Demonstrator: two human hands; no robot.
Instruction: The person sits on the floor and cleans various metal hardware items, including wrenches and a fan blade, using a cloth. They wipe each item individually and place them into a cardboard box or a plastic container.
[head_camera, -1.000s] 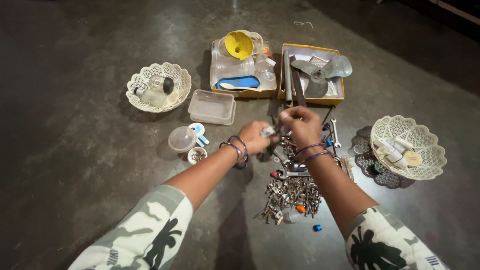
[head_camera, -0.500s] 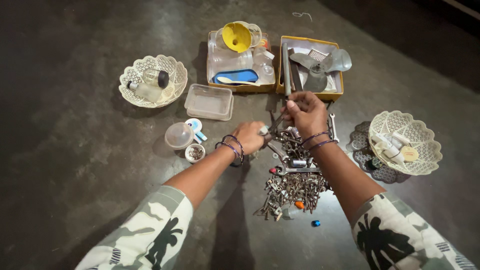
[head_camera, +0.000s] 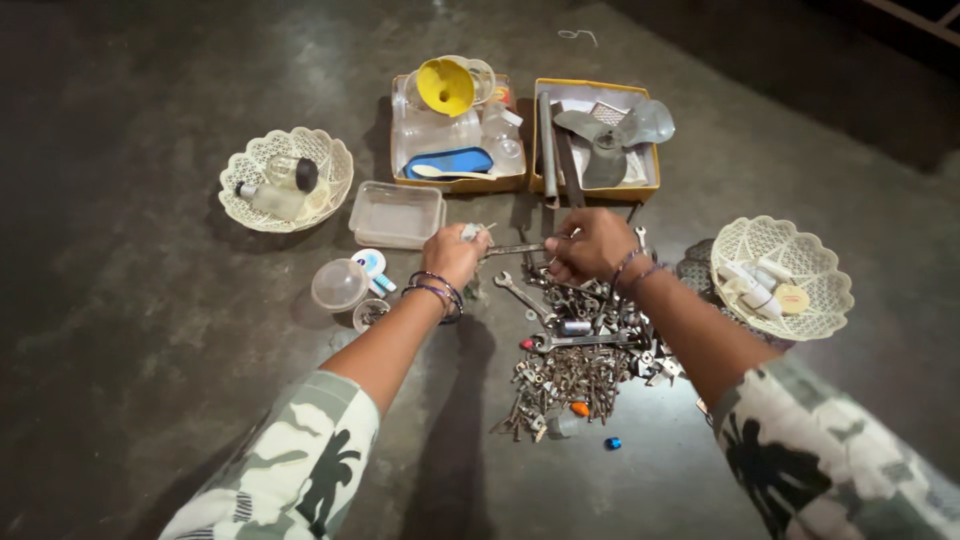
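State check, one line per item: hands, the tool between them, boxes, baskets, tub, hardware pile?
left hand: closed on a small pale object.
right hand: gripping the metal tool.
metal tool: lifted, roughly level between the hands.
hardware pile: loose, spread on the floor.
clear tub: lid on.
yellow boxes: open, filled.
lattice baskets: upright, holding small items.

Bare dark floor (head_camera: 130, 400) fills the left side and bottom of the frame. A heap of metal hardware (head_camera: 575, 365) blocks the centre. Two cardboard boxes (head_camera: 595, 190) close off the top centre, with lattice baskets (head_camera: 780, 270) at right and upper left.
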